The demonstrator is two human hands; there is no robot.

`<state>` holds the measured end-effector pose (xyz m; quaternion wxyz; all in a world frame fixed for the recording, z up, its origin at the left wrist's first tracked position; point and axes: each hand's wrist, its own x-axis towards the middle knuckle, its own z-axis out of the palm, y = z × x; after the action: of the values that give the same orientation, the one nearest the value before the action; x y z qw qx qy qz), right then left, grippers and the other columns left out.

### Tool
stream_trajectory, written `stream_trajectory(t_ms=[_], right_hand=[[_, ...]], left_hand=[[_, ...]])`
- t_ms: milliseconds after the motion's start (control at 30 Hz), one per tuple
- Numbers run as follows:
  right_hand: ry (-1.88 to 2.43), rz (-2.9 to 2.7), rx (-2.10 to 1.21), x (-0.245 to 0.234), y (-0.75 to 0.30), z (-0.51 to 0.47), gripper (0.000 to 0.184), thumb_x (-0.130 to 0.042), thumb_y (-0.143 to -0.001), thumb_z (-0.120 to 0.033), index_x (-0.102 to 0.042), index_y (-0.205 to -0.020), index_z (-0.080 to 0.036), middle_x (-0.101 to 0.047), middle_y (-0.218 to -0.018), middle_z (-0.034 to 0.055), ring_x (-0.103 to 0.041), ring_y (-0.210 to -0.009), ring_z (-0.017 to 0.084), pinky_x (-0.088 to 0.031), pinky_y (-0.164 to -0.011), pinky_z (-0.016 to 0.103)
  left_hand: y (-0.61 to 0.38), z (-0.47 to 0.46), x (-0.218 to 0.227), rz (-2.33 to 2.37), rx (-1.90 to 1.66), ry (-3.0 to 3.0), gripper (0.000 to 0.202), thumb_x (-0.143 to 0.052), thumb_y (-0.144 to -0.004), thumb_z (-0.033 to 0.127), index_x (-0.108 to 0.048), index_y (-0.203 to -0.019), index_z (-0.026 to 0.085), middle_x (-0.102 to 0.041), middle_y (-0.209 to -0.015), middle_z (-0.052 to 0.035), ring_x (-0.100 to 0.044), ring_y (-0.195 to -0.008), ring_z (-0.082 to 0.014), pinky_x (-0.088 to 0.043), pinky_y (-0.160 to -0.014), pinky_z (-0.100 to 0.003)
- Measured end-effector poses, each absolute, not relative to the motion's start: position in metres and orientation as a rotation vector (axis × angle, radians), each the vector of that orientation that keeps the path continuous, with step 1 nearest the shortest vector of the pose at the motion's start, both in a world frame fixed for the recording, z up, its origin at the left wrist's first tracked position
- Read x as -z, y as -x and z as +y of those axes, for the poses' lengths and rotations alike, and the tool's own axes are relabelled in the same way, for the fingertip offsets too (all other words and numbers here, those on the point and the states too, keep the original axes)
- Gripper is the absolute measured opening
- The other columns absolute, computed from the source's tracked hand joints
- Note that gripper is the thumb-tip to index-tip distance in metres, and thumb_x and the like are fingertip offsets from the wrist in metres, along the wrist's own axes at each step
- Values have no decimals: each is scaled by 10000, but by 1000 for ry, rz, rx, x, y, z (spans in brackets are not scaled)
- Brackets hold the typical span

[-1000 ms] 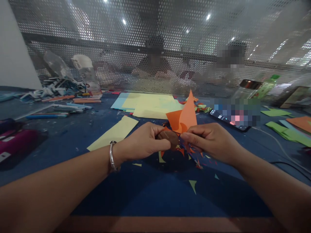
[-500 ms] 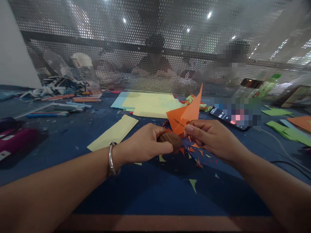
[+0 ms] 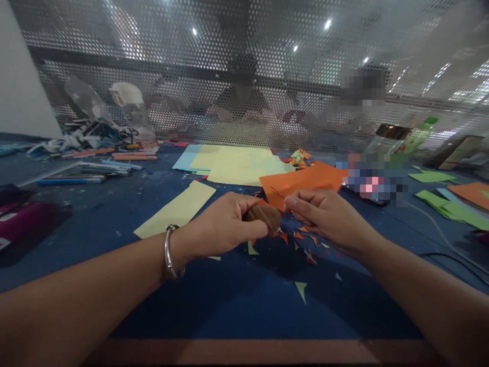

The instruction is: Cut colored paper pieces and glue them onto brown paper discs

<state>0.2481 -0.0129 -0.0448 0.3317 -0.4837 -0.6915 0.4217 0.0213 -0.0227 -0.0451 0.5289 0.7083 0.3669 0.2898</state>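
Note:
My left hand (image 3: 223,224), with a metal bangle on the wrist, is closed in a pinch on a small round brown paper piece (image 3: 267,218) held just above the blue table (image 3: 229,300). My right hand (image 3: 324,216) is beside it, fingers curled and pressed together at the near edge of an orange paper sheet (image 3: 305,181), which lies almost flat behind both hands. Small orange and green paper scraps (image 3: 301,239) are scattered on the table under the hands.
Yellow and light blue sheets (image 3: 233,163) lie behind, a yellow strip (image 3: 179,209) to the left. Pens and clutter (image 3: 95,153) sit far left, a magenta case (image 3: 23,224) at the left edge, green sheets (image 3: 451,209) and a cable right. People sit behind a perforated screen.
The orange sheet, which stood up in a point between my hands, has dropped down and now lies nearly flat to the right. Both hands stayed close together.

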Motion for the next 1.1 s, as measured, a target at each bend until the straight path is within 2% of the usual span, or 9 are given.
stream_trajectory(t_ms=[133, 200, 300, 467, 600, 733, 800, 933, 1100], right_hand=[[1170, -1814, -1163, 39, -242, -21, 411, -790, -777, -548, -682, -860, -159, -621, -696, -21, -497, -572, 80, -381, -544, 222], [1161, -1832, -1158, 38, -240, -23, 349, -812, -770, -466, -686, -878, -159, -650, -733, -11, -553, -619, 100, -426, -589, 236], [1134, -1833, -1109, 38, -238, -25, 276, -796, -784, -400, -671, -830, -159, -613, -689, -25, -544, -600, 102, -442, -585, 245], [1077, -1762, -1035, 35, -236, -27, 330, -810, -771, -454, -665, -820, -162, -638, -759, 8, -582, -687, 130, -487, -644, 262], [1075, -1814, -1005, 33, -237, -27, 363, -765, -820, -506, -650, -793, -163, -564, -689, -14, -487, -595, 94, -417, -552, 233], [1082, -1887, -954, 33, -241, -26, 469, -609, -914, -613, -582, -725, -184, -375, -577, -62, -306, -490, 72, -271, -458, 239], [1110, -1950, -881, 33, -243, -25, 501, -571, -927, -633, -562, -699, -186, -367, -581, -56, -313, -502, 79, -267, -468, 247], [1171, -2076, -728, 31, -247, -25, 509, -556, -934, -626, -620, -712, -173, -478, -654, -15, -425, -591, 106, -334, -535, 255], [1169, -2109, -750, 29, -250, -26, 525, -541, -941, -625, -623, -682, -176, -441, -599, -28, -384, -537, 96, -301, -495, 250]], left_hand=[[-24, -23, 48, 877, -767, -1738, 204, -582, -767, 137, -711, -924, 152, -714, -801, -14, -645, -728, -147, -505, -694, -272], [-27, -24, 49, 866, -793, -1721, 284, -601, -780, 137, -690, -1049, 156, -701, -803, 0, -642, -728, -145, -496, -686, -267], [-30, -26, 52, 867, -886, -1583, 456, -680, -765, 147, -627, -1218, 168, -720, -881, -4, -670, -776, -154, -507, -718, -271], [-31, -24, 55, 776, -944, -1376, 252, -770, -824, 332, -731, -977, 135, -743, -930, -34, -673, -874, -146, -512, -846, -277], [-29, -23, 54, 752, -987, -1423, 192, -758, -855, 324, -747, -892, 136, -719, -852, -8, -651, -828, -122, -518, -829, -259], [-28, -22, 52, 774, -976, -1453, 245, -762, -848, 338, -764, -1001, 146, -740, -874, -32, -689, -807, -148, -566, -775, -280], [-28, -21, 53, 769, -961, -1444, 278, -772, -841, 344, -764, -1042, 153, -754, -894, -43, -714, -816, -161, -584, -780, -292], [-27, -19, 55, 779, -967, -1486, 209, -762, -852, 320, -763, -953, 137, -744, -835, -35, -707, -810, -154, -582, -785, -281], [-25, -18, 58, 705, -958, -1550, 194, -729, -884, 309, -757, -978, 141, -730, -873, -30, -670, -834, -139, -551, -818, -272]])
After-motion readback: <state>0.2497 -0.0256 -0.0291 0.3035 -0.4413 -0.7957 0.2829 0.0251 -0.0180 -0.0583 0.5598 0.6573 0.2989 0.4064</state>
